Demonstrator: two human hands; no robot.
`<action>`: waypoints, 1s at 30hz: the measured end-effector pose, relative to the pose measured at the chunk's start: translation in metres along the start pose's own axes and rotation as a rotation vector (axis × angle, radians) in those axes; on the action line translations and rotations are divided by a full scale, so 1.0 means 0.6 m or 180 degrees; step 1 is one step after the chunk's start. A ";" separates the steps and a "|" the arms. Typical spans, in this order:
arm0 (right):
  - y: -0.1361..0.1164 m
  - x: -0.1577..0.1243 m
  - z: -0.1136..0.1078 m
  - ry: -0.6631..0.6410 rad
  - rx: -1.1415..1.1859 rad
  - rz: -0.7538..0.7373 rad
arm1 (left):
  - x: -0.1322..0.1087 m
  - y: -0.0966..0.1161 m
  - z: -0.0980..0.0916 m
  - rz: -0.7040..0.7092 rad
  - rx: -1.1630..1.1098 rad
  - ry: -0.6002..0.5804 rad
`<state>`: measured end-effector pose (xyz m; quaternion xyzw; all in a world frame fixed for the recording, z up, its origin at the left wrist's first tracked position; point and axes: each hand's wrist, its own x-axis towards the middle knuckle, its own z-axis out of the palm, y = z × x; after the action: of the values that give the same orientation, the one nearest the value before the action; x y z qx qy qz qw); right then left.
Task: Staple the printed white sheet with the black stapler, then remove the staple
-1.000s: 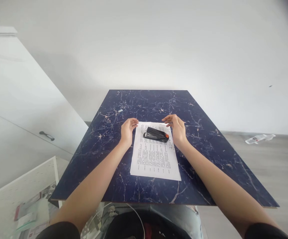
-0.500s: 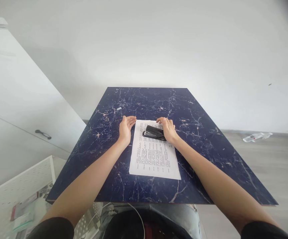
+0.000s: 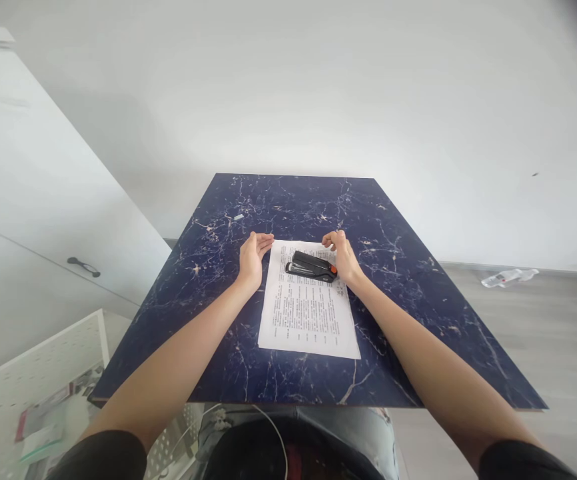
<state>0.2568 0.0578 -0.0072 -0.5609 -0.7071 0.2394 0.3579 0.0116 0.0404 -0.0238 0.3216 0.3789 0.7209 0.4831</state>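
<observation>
A printed sheet or stack of paper (image 3: 303, 317) lies on the dark blue marbled table, its far edge between my hands. On its upper part rests a black stapler (image 3: 312, 267) with an orange patch at its right end. At the paper's far left corner, my left hand (image 3: 254, 257) stands on edge, fingers stretched out and empty. By the far right edge is my right hand (image 3: 342, 257), just beyond the stapler's right end. Its fingers are loosely bent and apart, and I see nothing held in them.
A small pale piece (image 3: 239, 217) lies on the table (image 3: 288, 207) beyond my left hand. Left of the table stand a white cabinet (image 3: 33, 180) and a white perforated basket (image 3: 43, 353) with packets inside. Clear plastic (image 3: 509, 277) lies on the floor at right.
My right hand has shifted off the stapler, slightly to the right and away from me, so the orange end now shows. The left hand and the paper have barely moved.
</observation>
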 end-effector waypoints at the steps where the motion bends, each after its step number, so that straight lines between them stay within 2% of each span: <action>1: 0.002 0.001 -0.002 0.0052 -0.0081 0.0001 | 0.000 0.000 0.000 -0.0009 -0.0001 -0.0003; 9: 0.010 -0.003 0.003 -0.0039 -0.0757 -0.0014 | -0.002 0.001 0.001 0.0008 0.0134 -0.0043; 15: 0.003 0.000 -0.002 -0.0023 -0.0580 -0.0063 | -0.001 0.000 0.001 0.0006 0.0193 -0.0067; 18: -0.014 -0.002 -0.016 0.0098 -0.0220 -0.0463 | -0.002 0.000 0.001 0.0003 0.0209 -0.0092; 19: -0.020 -0.004 -0.021 -0.0027 -0.0072 -0.0642 | -0.002 0.001 0.001 -0.0008 0.0214 -0.0099; 21: -0.031 -0.008 -0.029 -0.0548 0.0040 -0.0977 | -0.002 0.001 0.001 -0.0021 0.0223 -0.0115; 23: -0.037 -0.012 -0.032 -0.1111 -0.0212 -0.1189 | -0.003 0.002 0.002 -0.0004 0.0231 -0.0119; 25: -0.038 -0.016 -0.031 -0.1340 -0.0584 -0.1275 | -0.004 0.004 0.003 0.0030 0.0221 -0.0125; 27: -0.038 -0.020 -0.028 -0.1241 -0.0789 -0.1440 | -0.007 0.007 0.005 0.0045 0.0155 -0.0158; 30: -0.041 -0.027 -0.022 -0.0631 -0.1033 -0.1986 | -0.012 0.014 0.010 -0.0023 -0.0106 -0.0283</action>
<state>0.2536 0.0349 0.0151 -0.3417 -0.9043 0.0566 0.2497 0.0153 0.0330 -0.0143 0.3439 0.3462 0.7103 0.5073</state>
